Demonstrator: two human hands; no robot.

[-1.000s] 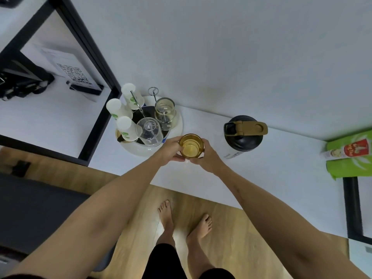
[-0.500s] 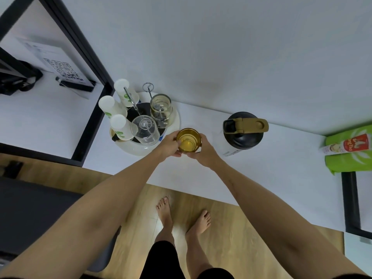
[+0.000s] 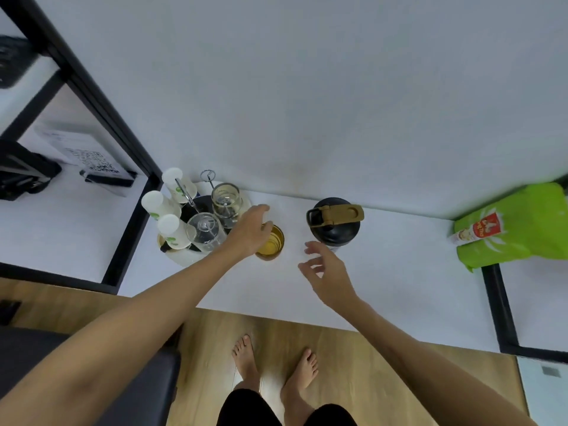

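1. The left hand [image 3: 250, 230] hangs with relaxed fingers over the amber glass [image 3: 272, 242], hiding its left rim; I cannot tell if it touches.
2. The right hand [image 3: 330, 272] is spread and holds nothing, just right of the glass on the white counter [image 3: 399, 272].
3. Just left of the glass, a round tray [image 3: 181, 258] holds three white bottles [image 3: 167, 224] and two clear glasses [image 3: 204, 232].
4. Beyond the right hand stands one black bottle [image 3: 335, 224]; far right lies one green bag [image 3: 516, 232].

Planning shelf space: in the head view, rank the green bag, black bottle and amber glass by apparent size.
1. green bag, largest though cut by the frame edge.
2. black bottle.
3. amber glass, smallest; the left hand covers part of it.
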